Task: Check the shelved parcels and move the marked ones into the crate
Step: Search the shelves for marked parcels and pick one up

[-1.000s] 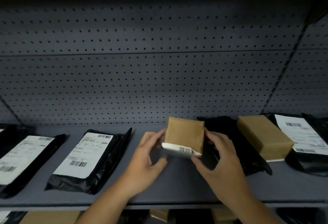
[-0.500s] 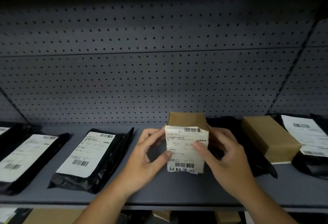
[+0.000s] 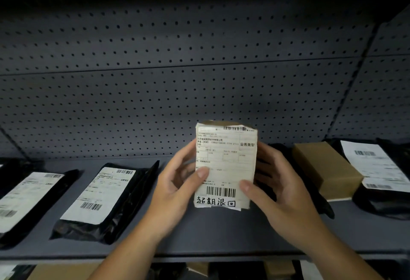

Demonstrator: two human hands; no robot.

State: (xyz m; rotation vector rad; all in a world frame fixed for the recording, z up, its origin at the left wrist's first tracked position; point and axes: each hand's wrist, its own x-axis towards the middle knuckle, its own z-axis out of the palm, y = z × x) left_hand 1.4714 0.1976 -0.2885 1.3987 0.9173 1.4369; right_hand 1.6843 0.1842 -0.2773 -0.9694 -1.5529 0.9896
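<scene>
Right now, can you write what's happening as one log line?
step: checking | left hand, right hand: holding box upright | label: handwritten mark under barcode | crate: not seen

Centre frame, the held box [image 3: 226, 164] is matt brown cardboard under a wrinkled paper label [image 3: 228, 146], ragged-edged. Lower left, the black mailer [image 3: 131, 204] gleams, crinkly glossy plastic. Behind, pegboard [image 3: 177, 84] and shelf [image 3: 210, 233] look smooth, matt grey painted metal.
</scene>
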